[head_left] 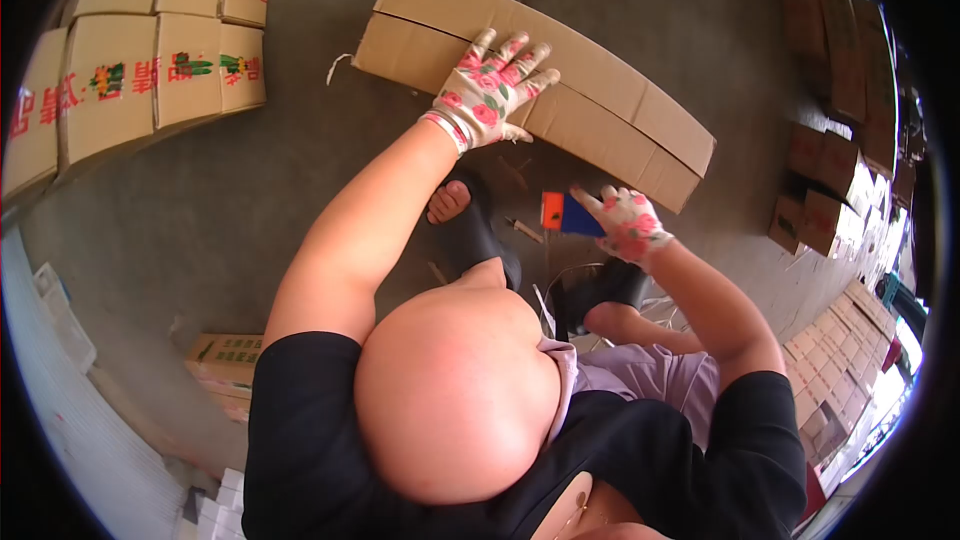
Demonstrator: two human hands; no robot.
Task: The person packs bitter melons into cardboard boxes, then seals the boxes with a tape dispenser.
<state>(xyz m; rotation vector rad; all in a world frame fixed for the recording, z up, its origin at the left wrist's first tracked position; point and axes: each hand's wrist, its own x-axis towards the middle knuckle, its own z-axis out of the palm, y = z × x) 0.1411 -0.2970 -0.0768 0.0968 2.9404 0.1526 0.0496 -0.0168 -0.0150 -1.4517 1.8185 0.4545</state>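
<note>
A long brown cardboard box lies on the floor in front of me, its top flaps folded together along a lengthwise seam. My left hand, in a white glove with pink flowers, rests on top of it with the fingers spread. In a matching glove, my right hand grips a flat blue-and-orange object whose kind I cannot make out. It is held near the close side of the box, toward its right end. The fingers of that hand partly hide the object.
Stacked cartons with red lettering stand at the left. More cardboard boxes line the right side, with a big stack of flat cartons lower down. My dark shoe is near the box. A carton sits at the lower left.
</note>
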